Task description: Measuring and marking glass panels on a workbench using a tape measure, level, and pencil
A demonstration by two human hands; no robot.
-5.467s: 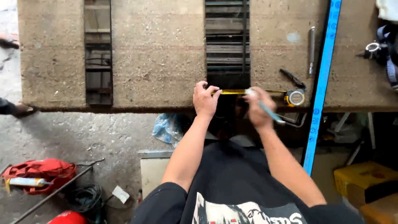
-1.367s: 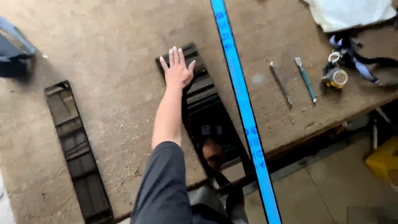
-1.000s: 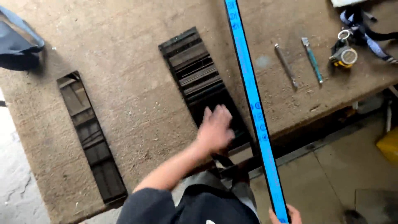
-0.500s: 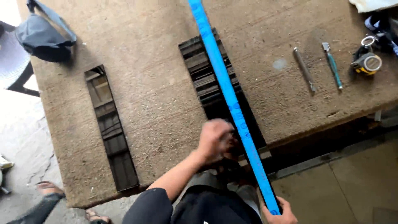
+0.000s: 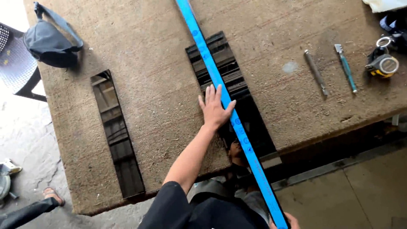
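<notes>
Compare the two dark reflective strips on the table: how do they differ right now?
The right strip has the blue straightedge lying along it and the left hand flat on its left edge; the left strip lies bare and untouched. The right strip's near end runs past the table edge; the left strip's stops just short of it. Both are long, narrow, dark and mirror-like, tilted the same way.

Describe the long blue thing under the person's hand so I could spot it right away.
Start at the big brown table, then find the dark mirror-like strip near its middle. The blue straightedge lies slantwise along that strip, pressed by the left hand. It is the only bright blue, very long, thin bar there.
</notes>
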